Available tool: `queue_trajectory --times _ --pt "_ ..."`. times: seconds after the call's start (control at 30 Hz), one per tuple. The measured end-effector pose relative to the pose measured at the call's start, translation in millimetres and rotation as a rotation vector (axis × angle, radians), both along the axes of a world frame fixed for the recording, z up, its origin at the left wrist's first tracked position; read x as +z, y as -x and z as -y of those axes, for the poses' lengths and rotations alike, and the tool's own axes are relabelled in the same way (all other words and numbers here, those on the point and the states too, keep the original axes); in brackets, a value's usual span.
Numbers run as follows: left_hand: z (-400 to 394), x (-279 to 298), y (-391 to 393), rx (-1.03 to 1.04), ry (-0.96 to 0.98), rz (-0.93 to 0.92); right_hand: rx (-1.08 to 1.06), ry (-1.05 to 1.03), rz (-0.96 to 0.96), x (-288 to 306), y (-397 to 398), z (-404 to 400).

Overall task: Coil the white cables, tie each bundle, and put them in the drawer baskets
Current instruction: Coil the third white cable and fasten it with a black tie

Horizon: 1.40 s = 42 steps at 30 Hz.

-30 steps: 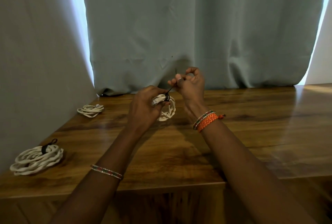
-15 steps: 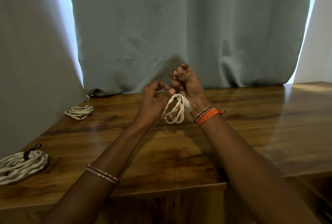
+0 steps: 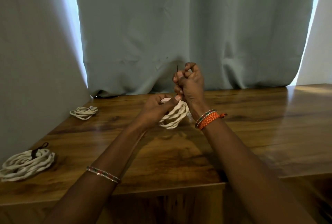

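Head view: left hand (image 3: pixel 156 110) grips cable coil (image 3: pixel 175 118); right hand (image 3: pixel 191 82) pinches tie (image 3: pixel 177 68) above.

Held cable coil (image 3: pixel 175 117) showing cream-white, loops twisted like rope. Thin tie (image 3: pixel 177 68) poking up above right hand (image 3: pixel 191 82), looking dark, near black. Large coil (image 3: pixel 27 164) at desk's near left showing same cream-white, dark brown-black strap (image 3: pixel 36 152) banding it. Small coil (image 3: pixel 84 113) farther back looking off-white. Desk (image 3: pixel 251 134) showing glossy warm brown woodgrain with darker streaks. Curtain (image 3: pixel 179 26) hanging pale grey-green, plain. Right wrist wearing orange braided bracelet (image 3: pixel 208 120) edged by red-green beaded band; left wrist wearing thin red-green beaded bangles (image 3: pixel 103 174).
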<state>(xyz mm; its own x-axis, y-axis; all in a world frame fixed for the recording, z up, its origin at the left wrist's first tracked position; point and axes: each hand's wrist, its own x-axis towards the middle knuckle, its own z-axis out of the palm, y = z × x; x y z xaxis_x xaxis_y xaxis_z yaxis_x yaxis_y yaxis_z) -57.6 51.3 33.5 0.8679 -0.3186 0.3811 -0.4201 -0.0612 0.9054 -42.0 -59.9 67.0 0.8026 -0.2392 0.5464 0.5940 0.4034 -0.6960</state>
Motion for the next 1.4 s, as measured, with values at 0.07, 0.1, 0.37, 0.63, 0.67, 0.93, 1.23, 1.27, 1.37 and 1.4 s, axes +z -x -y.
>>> queue_trajectory --times 0.07,0.1,0.37,0.63,0.67,0.93,1.23,1.27,1.37,1.4 --pt "-5 -5 -3 0.107 -0.095 0.161 0.017 -0.037 -0.025 -1 2 2" --pt "-7 -8 -5 0.136 -0.116 0.216 0.035 -0.084 -0.034 -1 3 4" --pt "-8 -5 -4 0.052 0.067 0.174 0.140 -0.248 -0.077 -1 5 6" --pt "-1 -9 4 0.006 0.227 0.006 0.150 -0.213 -0.090 -6 -1 5" --pt "-1 -9 5 0.017 0.212 0.031 0.126 -0.164 -0.100 -7 -2 6" --pt "2 -7 11 0.085 0.144 0.150 0.035 -0.100 -0.127 -10 -3 13" --pt "-9 -7 9 0.193 0.060 0.357 0.003 0.184 -0.139 -9 8 26" --pt "-10 -6 10 0.189 0.058 0.354 -0.007 0.257 -0.117 -7 13 32" --pt "-11 -4 11 0.174 0.060 0.348 -0.138 0.531 -0.036 -3 28 48" --pt "-10 -4 11 0.169 0.061 0.348 -0.193 0.619 -0.001 -3 31 52"
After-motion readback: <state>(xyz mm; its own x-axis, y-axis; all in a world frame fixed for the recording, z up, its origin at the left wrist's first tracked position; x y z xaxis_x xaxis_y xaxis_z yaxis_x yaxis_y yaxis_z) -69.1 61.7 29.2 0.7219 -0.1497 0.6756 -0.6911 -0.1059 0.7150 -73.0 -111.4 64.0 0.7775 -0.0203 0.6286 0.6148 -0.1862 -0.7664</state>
